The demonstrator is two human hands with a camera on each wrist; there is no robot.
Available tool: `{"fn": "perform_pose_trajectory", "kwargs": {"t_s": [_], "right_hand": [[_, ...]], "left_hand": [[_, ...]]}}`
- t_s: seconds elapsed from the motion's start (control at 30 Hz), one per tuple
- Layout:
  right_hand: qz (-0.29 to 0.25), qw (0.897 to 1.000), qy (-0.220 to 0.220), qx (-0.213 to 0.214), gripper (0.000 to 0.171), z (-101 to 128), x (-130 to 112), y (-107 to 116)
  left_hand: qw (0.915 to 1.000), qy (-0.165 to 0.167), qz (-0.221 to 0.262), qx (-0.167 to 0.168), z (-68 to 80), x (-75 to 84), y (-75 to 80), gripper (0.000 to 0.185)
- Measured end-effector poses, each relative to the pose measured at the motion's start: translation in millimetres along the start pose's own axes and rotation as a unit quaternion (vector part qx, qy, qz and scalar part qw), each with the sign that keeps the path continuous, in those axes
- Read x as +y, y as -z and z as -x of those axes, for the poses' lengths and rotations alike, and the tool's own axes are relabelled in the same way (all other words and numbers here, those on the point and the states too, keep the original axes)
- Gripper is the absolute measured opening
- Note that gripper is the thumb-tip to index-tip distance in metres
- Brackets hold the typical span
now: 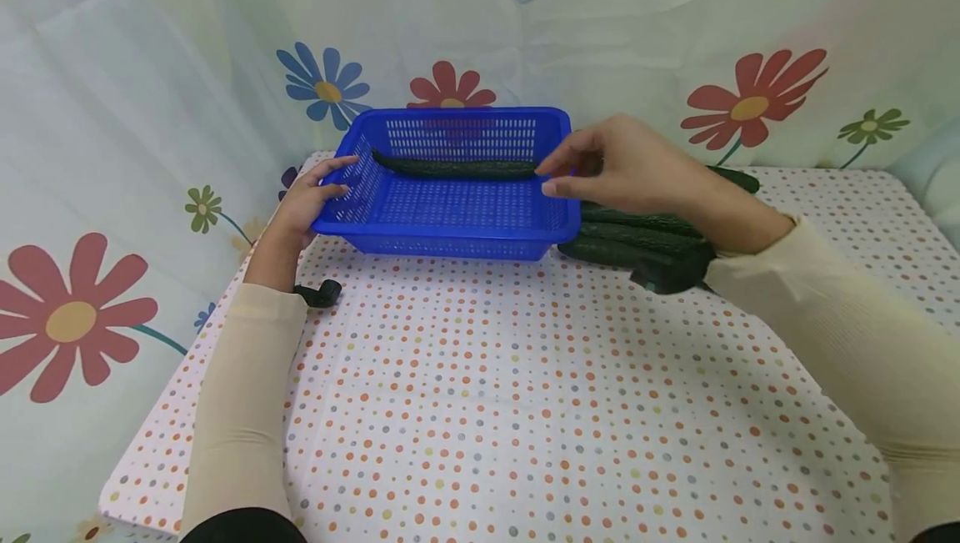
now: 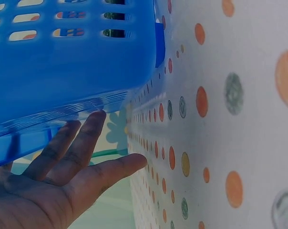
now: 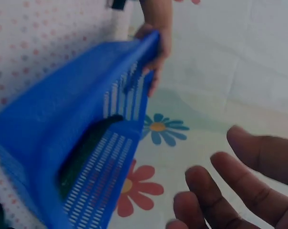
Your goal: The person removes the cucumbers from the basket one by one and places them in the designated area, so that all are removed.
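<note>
A blue plastic basket (image 1: 442, 233) with slotted walls sits toward the back of the table. Inside it, one long dark green cucumber (image 1: 457, 169) lies along the far side. At the basket's left end my left hand (image 1: 300, 199) grips the rim, two digits over the edge; in the left wrist view its other fingers (image 2: 82, 143) stretch under the rim. Over the right end hovers my right hand (image 1: 622, 166), fingers loosely bent, near the cucumber's end. The right wrist view shows these fingers (image 3: 244, 191) apart, holding nothing.
More cucumbers (image 1: 626, 238) lie side by side right of the basket, partly hidden under my right forearm. Dotted cloth covers the table (image 1: 465, 393). A flower-printed curtain (image 1: 615, 42) hangs close behind. Small black devices (image 1: 322, 294) sit at both wrists.
</note>
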State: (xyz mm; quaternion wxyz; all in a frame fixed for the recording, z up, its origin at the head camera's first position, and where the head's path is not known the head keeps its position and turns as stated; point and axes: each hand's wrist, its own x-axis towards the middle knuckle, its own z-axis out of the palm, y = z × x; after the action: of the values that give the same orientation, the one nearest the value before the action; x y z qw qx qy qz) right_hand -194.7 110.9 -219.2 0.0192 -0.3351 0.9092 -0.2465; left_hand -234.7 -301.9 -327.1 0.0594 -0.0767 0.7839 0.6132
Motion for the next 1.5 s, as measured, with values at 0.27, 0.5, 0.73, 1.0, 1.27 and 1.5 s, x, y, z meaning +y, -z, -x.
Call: {"fn": "perform_pose_trajectory", "kwargs": {"t_s": [0.27, 0.5, 0.73, 1.0, 1.27, 1.5], "right_hand": [[-0.051, 0.987, -0.066, -0.136, 0.042, -92.8, 7.1, 8.9], [0.002, 0.962, -0.103, -0.254, 0.045, -147.7, 30.0, -11.7], [0.054, 0.955, -0.157, -0.247, 0.060, -168.9, 50.9, -41.7], [0.034, 0.953, -0.199, -0.227, 0.076, -173.1, 64.9, -63.4], [0.024, 0.943, -0.217, -0.253, 0.078, -177.9, 66.0, -74.8], [0.028, 0.952, -0.205, -0.224, 0.070, -176.0, 69.6, -83.9]], "left_hand": [[0.9999, -0.006, -0.008, 0.006, 0.2, -2.4, 0.0, 0.043], [0.9997, -0.017, -0.017, -0.002, -4.3, -4.4, -7.2, 0.044], [0.9995, -0.023, -0.018, -0.005, -7.3, -6.2, -13.4, 0.044], [0.9998, -0.018, -0.013, -0.003, -5.2, -5.8, -14.3, 0.044], [0.9998, -0.016, -0.014, 0.001, -1.7, -4.8, -6.5, 0.043], [0.9999, -0.013, 0.004, -0.007, 2.8, -3.1, -5.4, 0.043]]}}
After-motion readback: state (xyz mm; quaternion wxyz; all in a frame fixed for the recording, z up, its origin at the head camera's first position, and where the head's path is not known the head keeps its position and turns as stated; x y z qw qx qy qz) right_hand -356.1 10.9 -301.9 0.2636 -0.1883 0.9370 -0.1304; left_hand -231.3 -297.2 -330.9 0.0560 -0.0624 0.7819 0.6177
